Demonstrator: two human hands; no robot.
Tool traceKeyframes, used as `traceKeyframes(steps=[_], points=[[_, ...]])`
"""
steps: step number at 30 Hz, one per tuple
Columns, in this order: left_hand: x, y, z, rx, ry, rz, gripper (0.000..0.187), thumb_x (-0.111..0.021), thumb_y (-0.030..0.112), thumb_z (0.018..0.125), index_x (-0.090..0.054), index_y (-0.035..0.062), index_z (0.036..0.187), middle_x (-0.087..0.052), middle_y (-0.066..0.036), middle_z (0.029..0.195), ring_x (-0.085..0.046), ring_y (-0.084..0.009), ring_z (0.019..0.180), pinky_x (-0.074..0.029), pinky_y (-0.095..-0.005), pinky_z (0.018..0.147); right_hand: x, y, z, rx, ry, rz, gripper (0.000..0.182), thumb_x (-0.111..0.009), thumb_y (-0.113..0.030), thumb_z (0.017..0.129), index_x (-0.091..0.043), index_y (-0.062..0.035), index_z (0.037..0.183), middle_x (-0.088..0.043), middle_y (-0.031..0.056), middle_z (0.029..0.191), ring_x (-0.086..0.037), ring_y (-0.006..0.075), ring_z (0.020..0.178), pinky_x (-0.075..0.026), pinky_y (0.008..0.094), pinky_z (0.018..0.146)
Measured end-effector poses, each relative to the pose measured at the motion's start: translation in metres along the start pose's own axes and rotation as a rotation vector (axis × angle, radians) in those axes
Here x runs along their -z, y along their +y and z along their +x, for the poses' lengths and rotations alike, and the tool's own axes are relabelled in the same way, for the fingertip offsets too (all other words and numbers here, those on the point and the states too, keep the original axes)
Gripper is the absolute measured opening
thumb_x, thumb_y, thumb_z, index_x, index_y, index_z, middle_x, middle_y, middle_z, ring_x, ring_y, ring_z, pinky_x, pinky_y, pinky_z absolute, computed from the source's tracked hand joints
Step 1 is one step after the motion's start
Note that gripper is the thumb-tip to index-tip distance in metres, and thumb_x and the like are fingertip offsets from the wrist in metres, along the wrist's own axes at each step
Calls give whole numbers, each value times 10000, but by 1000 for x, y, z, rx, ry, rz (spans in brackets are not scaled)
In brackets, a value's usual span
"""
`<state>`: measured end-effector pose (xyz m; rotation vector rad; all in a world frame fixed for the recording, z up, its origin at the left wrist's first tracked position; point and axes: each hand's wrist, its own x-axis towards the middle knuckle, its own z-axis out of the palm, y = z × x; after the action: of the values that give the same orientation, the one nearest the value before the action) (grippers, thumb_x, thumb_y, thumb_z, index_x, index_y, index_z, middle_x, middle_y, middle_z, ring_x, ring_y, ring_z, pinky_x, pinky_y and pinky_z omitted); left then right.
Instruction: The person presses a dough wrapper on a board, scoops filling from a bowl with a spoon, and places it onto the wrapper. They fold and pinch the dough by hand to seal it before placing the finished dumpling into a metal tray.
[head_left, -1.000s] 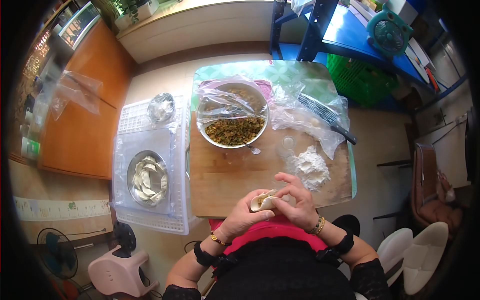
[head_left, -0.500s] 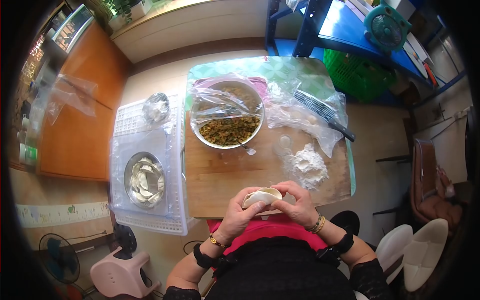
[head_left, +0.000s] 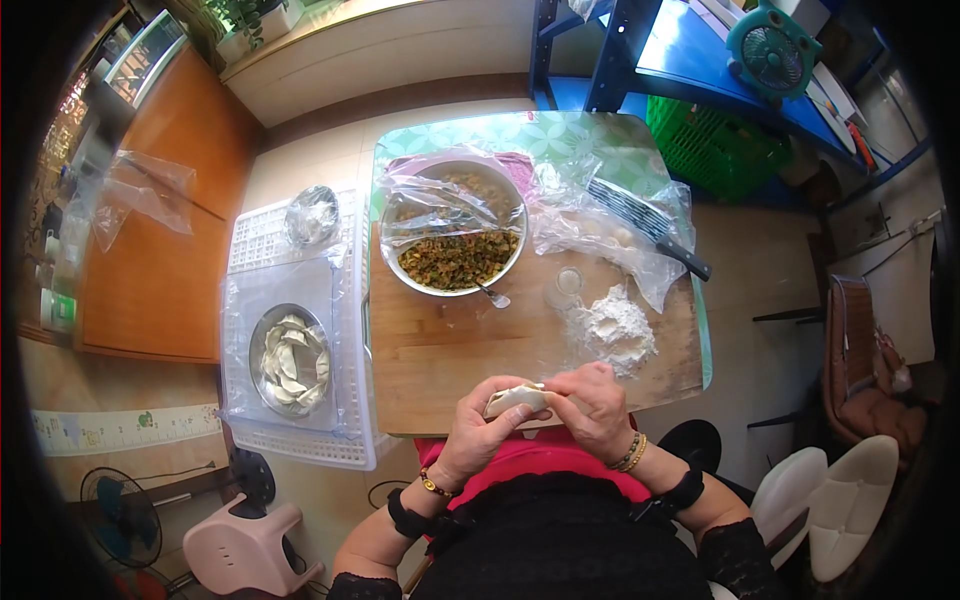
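Dumpling (head_left: 514, 402) is held between the two hands, over the near edge of the board (head_left: 430, 365). The left hand (head_left: 474, 428) is curled round it, nearly closed, with the thumb along its near side. The right hand (head_left: 598, 412) has thumb and forefinger drawn together at the dumpling's right end, apparently pinching the dough. The step in hand looks like sealing the folded edge. Whether the whole seam is shut cannot be told, as the fingers cover part of it. The next move, as I judge it, calls for a firm pinch along any gap, with the left hand cupping lightly so the dough does not split.

On the far left of the board, a big bowl (head_left: 451, 293) holds chopped filling (head_left: 455, 262); clear film (head_left: 438, 220) lies over its far part, and a spoon (head_left: 494, 297) rests at the near rim. A small glass (head_left: 568, 283) stands beside the heap of flour (head_left: 618, 330). Beyond them, a clear bag (head_left: 655, 285) holds pale lumps, perhaps dough. Left of the board, a round dish (head_left: 257, 350) holds folded dumplings (head_left: 286, 366) on a white crate (head_left: 300, 453).
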<state>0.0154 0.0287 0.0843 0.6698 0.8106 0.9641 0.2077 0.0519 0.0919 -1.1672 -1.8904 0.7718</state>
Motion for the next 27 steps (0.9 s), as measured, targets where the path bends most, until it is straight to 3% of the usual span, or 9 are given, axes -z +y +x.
traceKeyframes(steps=[2, 5, 11, 18, 21, 27], points=[[1, 1, -1, -35, 15, 156, 272, -596, 74, 937, -537, 11, 1195, -638, -85, 1098, -646, -149, 984, -538, -276, 834, 5, -7, 4, -123, 28, 74, 220, -779, -207, 746, -720, -82, 917, -690, 70, 895, -638, 221, 807, -408, 337, 794], [1, 2, -2, -11, 1, 179, 259, -598, 69, 934, -551, 13, 1182, -643, -70, 1071, -638, -127, 966, -533, -266, 828, 8, -7, 10, -38, 1, -1, 256, -792, -224, 725, -717, -85, 927, -687, 71, 920, -633, 223, 831, -412, 340, 816], [-6, 8, -3, 8, -24, 135, 268, -585, 47, 934, -547, 4, 1196, -642, -67, 1062, -637, -127, 973, -533, -259, 809, 6, 2, 6, 69, -45, -34, 162, -765, -183, 752, -697, -92, 866, -657, 60, 827, -605, 238, 784, -410, 358, 780], [-3, 7, -1, -16, -71, 244, 300, -582, 36, 931, -557, 7, 1229, -636, -60, 1082, -621, -108, 959, -528, -251, 806, 4, 2, 2, 28, -49, 42, 148, -739, -168, 777, -644, -86, 856, -639, 68, 825, -596, 255, 797, -406, 362, 783], [-1, 6, -1, 5, -105, 256, 323, -591, 32, 921, -560, 7, 1241, -632, -67, 1104, -604, -111, 990, -510, -257, 850, 9, -5, 7, -33, -80, 98, 186, -737, -189, 784, -634, -87, 901, -632, 66, 848, -593, 255, 832, -403, 361, 798], [-3, 8, 0, -56, -173, 386, 430, -594, 4, 889, -505, 5, 1309, -611, -101, 1173, -574, -144, 1082, -459, -291, 950, 12, -1, 12, 99, -136, 47, 187, -742, -191, 774, -636, -93, 892, -628, 31, 847, -585, 235, 831, -399, 355, 793]])
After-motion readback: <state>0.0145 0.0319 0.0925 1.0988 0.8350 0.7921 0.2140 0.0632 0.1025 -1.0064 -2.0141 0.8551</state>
